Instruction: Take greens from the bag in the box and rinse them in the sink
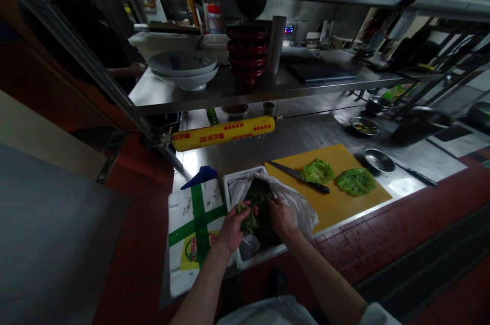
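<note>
A white foam box (240, 258) lined with a pale plastic bag (296, 201) holds a heap of dark leafy greens (264, 197). Over its left side, my left hand (234, 225) is closed around a small bunch of leaves (249, 222). My right hand (282, 218) reaches in at the bag's right edge, its fingers pinched together at the greens; what lies between them is too dark to make out. Just right of the box is a yellow cutting board (344, 207), bearing a knife (298, 176) and two lettuce leaves (318, 172).
The box's lid (179, 258), with green tape, lies to the left beside a blue cloth (201, 177). A yellow roll (224, 133) hangs below the shelf (229, 95) with plates (184, 67) and red bowls (247, 54). A ladle (378, 160) rests right of the board. Another person (92, 44) stands behind, left.
</note>
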{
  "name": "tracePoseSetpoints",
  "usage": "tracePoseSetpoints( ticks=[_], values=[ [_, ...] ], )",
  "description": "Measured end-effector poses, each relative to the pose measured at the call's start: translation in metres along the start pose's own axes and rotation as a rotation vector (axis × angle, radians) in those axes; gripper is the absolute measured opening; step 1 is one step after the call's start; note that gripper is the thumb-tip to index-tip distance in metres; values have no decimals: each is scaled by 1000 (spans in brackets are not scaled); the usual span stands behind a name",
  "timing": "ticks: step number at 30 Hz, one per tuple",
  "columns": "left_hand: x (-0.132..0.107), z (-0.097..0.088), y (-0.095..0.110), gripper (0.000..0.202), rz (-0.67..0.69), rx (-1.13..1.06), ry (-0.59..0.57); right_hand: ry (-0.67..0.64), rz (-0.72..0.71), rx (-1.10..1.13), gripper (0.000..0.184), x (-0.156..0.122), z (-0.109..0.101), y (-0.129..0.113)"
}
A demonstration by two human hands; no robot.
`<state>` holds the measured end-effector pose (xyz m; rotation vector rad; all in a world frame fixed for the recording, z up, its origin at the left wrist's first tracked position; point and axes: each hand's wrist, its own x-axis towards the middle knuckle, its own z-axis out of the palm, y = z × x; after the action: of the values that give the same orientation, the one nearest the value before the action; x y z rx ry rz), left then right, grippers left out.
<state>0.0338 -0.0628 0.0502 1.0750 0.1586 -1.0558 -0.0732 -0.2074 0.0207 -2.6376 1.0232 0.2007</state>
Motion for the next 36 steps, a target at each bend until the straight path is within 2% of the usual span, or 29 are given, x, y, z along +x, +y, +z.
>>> tracePoseSetpoints(
  ticks=[4,8,10,15,23,29,32,36],
  values=[
    [7,-9,-5,59,29,34,-8,6,-16,-12,34,3,-2,-2],
    [18,-23,-10,38,118,28,190,10,-18,-4,33,13,-6,1],
    [21,-29,-11,34,148,28,243,10,-18,3,33,16,-8,3],
    [18,-32,-6,35,176,16,240,18,-6,11,37,14,-13,6],
    [4,-35,16,27,41,-178,218,26,-36,-27,40,12,-23,1],
    [0,-33,18,32,33,-160,208,-2,-94,-104,46,10,-26,-8],
    [-3,-33,18,28,42,-145,207,-16,-83,-106,49,13,-24,-12],
    [-4,-37,16,38,64,-118,200,-7,-62,-66,47,21,-30,-15]
  ],
)
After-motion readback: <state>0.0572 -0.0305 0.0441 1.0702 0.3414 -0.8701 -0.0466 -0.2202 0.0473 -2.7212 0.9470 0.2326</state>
